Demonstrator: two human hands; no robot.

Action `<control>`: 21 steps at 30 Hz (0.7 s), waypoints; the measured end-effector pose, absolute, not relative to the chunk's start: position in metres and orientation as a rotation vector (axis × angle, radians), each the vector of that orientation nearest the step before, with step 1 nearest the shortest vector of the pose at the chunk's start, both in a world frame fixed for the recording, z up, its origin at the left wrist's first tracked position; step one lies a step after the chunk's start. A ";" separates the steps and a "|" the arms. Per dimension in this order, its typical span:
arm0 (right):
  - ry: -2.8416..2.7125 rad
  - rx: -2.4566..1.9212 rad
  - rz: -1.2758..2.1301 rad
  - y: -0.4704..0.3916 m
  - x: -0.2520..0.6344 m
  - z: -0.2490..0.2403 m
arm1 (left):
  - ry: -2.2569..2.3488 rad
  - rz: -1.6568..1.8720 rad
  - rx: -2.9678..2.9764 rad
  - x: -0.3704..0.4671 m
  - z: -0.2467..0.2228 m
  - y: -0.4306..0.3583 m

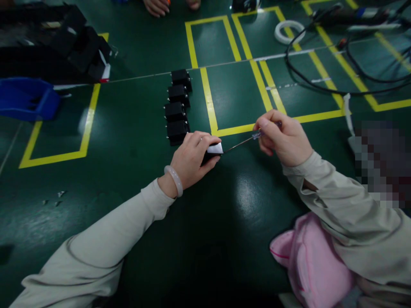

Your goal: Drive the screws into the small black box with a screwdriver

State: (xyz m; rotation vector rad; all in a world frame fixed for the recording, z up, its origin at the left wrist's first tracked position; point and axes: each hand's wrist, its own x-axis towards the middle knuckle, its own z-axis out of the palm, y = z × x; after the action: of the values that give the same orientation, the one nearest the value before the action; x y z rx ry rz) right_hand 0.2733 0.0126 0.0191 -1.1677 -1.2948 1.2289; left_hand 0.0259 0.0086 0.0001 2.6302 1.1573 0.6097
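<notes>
My left hand [195, 156] is wrapped round a small black block with a white top face [215, 148], held on the green table. In my right hand [282, 134] is a screwdriver [239, 144] with a clear handle, pinched in the fingers. Its thin shaft points left and its tip meets the right end of the block. Just beyond my left hand, several black blocks [176, 111] stand in a column, with small shiny pins or screws at their sides.
Small screws [60, 194] lie at the left. A blue bin [28, 98] and black parts [80, 47] stand back left. White tape roll [289, 32] and black cable [308, 81] lie back right. A pink cloth item [314, 261] is front right; another person's hand [156, 6] shows at the top.
</notes>
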 end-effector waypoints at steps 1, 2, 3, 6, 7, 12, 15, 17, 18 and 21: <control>-1.305 -1.169 1.221 0.013 0.273 0.019 | 1.157 0.612 2.630 0.026 0.000 0.009; -1.308 -1.169 1.217 0.012 0.273 0.020 | 1.156 0.613 2.631 0.026 0.000 0.009; -1.306 -1.168 1.218 0.012 0.273 0.020 | 1.155 0.611 2.630 0.026 0.000 0.009; -1.289 -1.163 1.237 0.012 0.272 0.020 | 1.162 0.605 2.621 0.026 0.000 0.009; -1.288 -1.163 1.240 0.013 0.272 0.020 | 1.164 0.603 2.619 0.026 0.000 0.009; -1.306 -1.164 1.220 0.013 0.272 0.019 | 1.158 0.604 2.619 0.026 0.000 0.009; -1.280 -1.165 1.237 0.013 0.272 0.020 | 1.162 0.601 2.620 0.026 0.000 0.009; -1.265 -1.164 1.253 0.013 0.272 0.021 | 1.166 0.597 2.616 0.026 0.000 0.009; -1.265 -1.165 1.254 0.013 0.272 0.021 | 1.168 0.594 2.615 0.026 0.000 0.009; -1.291 -1.169 1.232 0.013 0.272 0.020 | 1.162 0.595 2.617 0.026 0.000 0.009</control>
State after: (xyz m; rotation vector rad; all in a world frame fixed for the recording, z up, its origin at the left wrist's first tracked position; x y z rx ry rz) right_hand 0.2719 0.0127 0.0197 -1.1694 -1.2909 1.2322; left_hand 0.0258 0.0089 0.0001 2.6174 1.1616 0.5953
